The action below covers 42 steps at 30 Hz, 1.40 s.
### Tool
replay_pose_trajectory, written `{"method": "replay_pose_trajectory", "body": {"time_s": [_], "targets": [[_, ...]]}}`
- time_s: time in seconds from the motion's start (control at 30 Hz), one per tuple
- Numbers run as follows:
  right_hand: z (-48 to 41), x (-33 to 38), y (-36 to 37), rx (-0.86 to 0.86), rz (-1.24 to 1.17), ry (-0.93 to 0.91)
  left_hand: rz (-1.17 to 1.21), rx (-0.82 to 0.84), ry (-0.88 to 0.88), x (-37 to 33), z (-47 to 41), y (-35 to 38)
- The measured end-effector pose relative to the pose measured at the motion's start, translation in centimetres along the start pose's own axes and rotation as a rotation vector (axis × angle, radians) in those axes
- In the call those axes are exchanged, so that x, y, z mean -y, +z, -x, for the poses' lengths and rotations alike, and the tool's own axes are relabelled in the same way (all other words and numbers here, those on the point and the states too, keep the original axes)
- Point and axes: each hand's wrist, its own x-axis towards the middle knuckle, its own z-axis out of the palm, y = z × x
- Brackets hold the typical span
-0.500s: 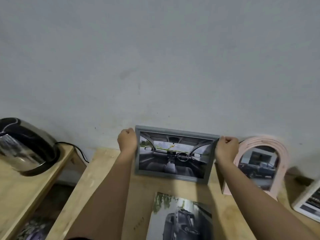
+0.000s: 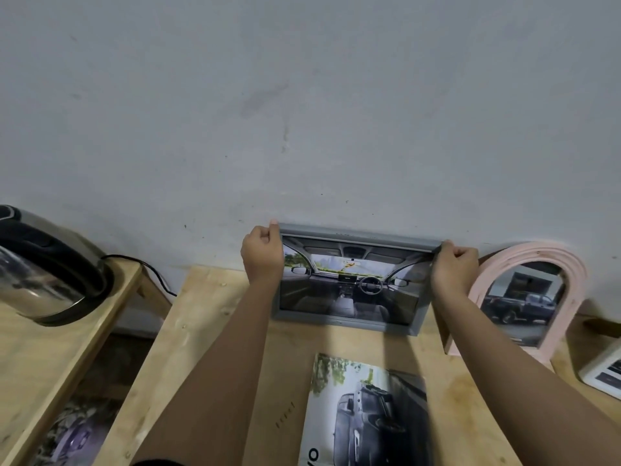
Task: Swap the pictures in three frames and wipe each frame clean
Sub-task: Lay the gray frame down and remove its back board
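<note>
On the tabletop (image 2: 208,331), the grey frame (image 2: 356,235) stands at 12 o'clock against the wall (image 2: 302,112). A loose car print (image 2: 369,408) lies at its 6 o'clock, its lettering cropped and unreadable. The left hand (image 2: 263,257) and right hand (image 2: 453,269) curl their fingers round its 10 and 2 o'clock corners, as before.

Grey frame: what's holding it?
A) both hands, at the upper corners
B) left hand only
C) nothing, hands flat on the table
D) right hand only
A: the left hand and the right hand each grip an upper corner of the grey frame.
</note>
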Motion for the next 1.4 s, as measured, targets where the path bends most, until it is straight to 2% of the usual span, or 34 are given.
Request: {"method": "replay_pose_trajectory", "body": {"time_s": [0.2,0.3,0.4,0.53,0.8,1.03,1.17,1.3,1.4], "targets": [[2.3,0.7,-1.7,-0.028,-0.171,0.026,0.037,-0.048,0.022,-1.5,2.6,-2.1],[4.1,1.8,-3.5,-0.011,-0.229,-0.003,0.050,-0.145,0.071,-3.5,4.5,-4.2],[5.6,2.5,-6.3,0.020,-0.280,-0.030,0.041,-0.240,0.134,-5.6,7.4,-6.2],[6.9,1.9,-12.4,0.041,-0.287,-0.050,0.038,-0.272,0.163,-7.3,13.2,-7.2],[5.1,-4.9,-27.2,-0.071,-0.249,-0.067,-0.005,-0.106,0.102,-8.1,27.4,-2.6],[1.5,-11.6,-38.0,-0.166,-0.242,-0.089,0.073,0.022,0.088,-8.0,37.3,3.7],[0.9,-15.5,-41.6,-0.126,-0.291,-0.085,0.121,0.088,0.120,-6.5,41.2,5.2],[2.6,-20.1,-43.6,-0.008,-0.254,-0.113,0.103,0.116,0.042,-2.8,44.7,4.7],[4.0,-22.8,-44.4,-0.008,-0.287,-0.091,0.121,0.159,-0.001,-0.5,47.2,3.9]]}}
